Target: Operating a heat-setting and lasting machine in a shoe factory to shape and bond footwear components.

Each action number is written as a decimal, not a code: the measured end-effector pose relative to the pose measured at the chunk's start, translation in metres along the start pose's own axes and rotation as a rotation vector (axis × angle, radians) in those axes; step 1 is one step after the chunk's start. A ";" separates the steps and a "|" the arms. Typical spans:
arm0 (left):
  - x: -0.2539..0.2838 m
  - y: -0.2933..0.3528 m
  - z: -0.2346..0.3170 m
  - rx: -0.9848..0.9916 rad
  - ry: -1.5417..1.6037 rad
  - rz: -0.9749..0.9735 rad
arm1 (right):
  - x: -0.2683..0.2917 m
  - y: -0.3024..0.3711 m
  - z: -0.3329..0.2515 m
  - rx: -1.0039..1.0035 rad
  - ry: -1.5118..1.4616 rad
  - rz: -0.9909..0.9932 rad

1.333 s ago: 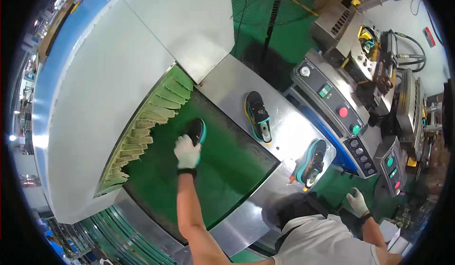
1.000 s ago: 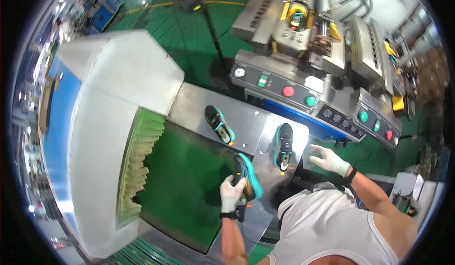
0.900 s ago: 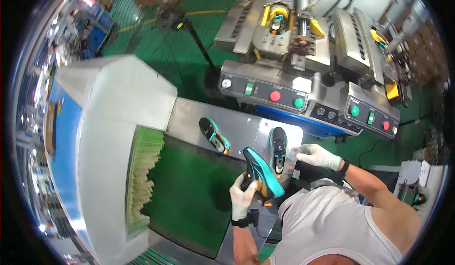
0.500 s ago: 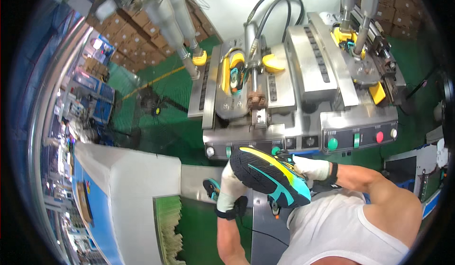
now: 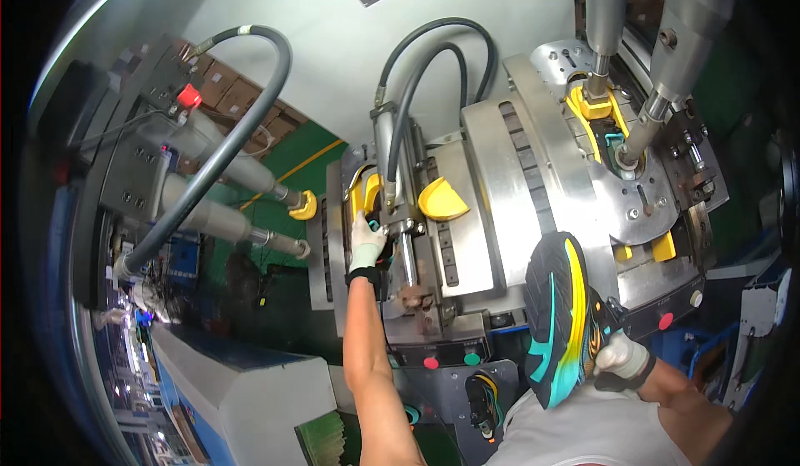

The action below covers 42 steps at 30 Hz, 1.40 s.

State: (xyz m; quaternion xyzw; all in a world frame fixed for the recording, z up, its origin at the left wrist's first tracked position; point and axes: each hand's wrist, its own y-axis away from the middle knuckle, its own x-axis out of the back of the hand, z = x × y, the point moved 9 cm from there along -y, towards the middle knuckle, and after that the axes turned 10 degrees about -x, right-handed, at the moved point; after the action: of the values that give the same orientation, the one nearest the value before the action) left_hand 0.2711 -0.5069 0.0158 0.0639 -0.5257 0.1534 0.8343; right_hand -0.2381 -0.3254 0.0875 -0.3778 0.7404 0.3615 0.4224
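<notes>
A black sports shoe (image 5: pixel 557 320) with a teal and yellow sole is held in my right hand (image 5: pixel 621 358), its sole facing up and its toe pointing away. The white-gloved fingers of that hand close on the shoe's upper at its right side. My left hand (image 5: pixel 365 245), also gloved, reaches into the left station of a metal press (image 5: pixel 467 258). Its finger and thumb are apart, at a teal-and-black shoe (image 5: pixel 373 225) between yellow pads (image 5: pixel 363 193). A cylinder and the hand hide most of that shoe.
In the right station, rods press yellow pads (image 5: pixel 596 106) around another shoe. A loose yellow block (image 5: pixel 442 199) lies on the press top. Another shoe (image 5: pixel 483 403) rests on a grey shelf before me. Hoses and thick rods (image 5: pixel 250 224) hang at the left. Buttons (image 5: pixel 472 358) line the front.
My left hand has let go of the held shoe and moved forward and left into the press's left station. My right hand now holds the shoe alone, turned toe away. The view has shifted.
</notes>
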 end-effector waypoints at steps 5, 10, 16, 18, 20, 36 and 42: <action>0.011 -0.015 -0.023 0.051 -0.005 0.003 | 0.020 0.004 -0.006 0.019 0.023 0.167; 0.090 0.016 0.017 -0.025 0.020 0.124 | 0.004 -0.019 -0.001 0.073 0.130 0.296; 0.193 0.191 0.069 -0.174 0.151 0.409 | -0.046 -0.058 0.022 0.011 0.239 0.262; 0.200 0.270 0.073 -0.156 0.216 0.436 | -0.088 -0.080 0.028 0.068 0.266 0.204; 0.174 0.346 0.049 -0.029 0.307 0.388 | -0.086 -0.103 0.041 0.010 0.373 0.186; -0.137 0.668 -0.027 0.589 0.287 0.381 | -0.046 -0.475 0.009 0.116 1.271 0.465; -0.148 0.687 -0.041 0.820 0.473 0.324 | -0.035 -0.560 0.063 -0.124 2.290 0.633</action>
State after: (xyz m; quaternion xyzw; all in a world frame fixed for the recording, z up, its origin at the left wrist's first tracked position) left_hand 0.0247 0.1253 -0.1725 0.2678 -0.2218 0.4853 0.8022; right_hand 0.2811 -0.5169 -0.0261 -0.3013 0.7286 -0.0630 -0.6119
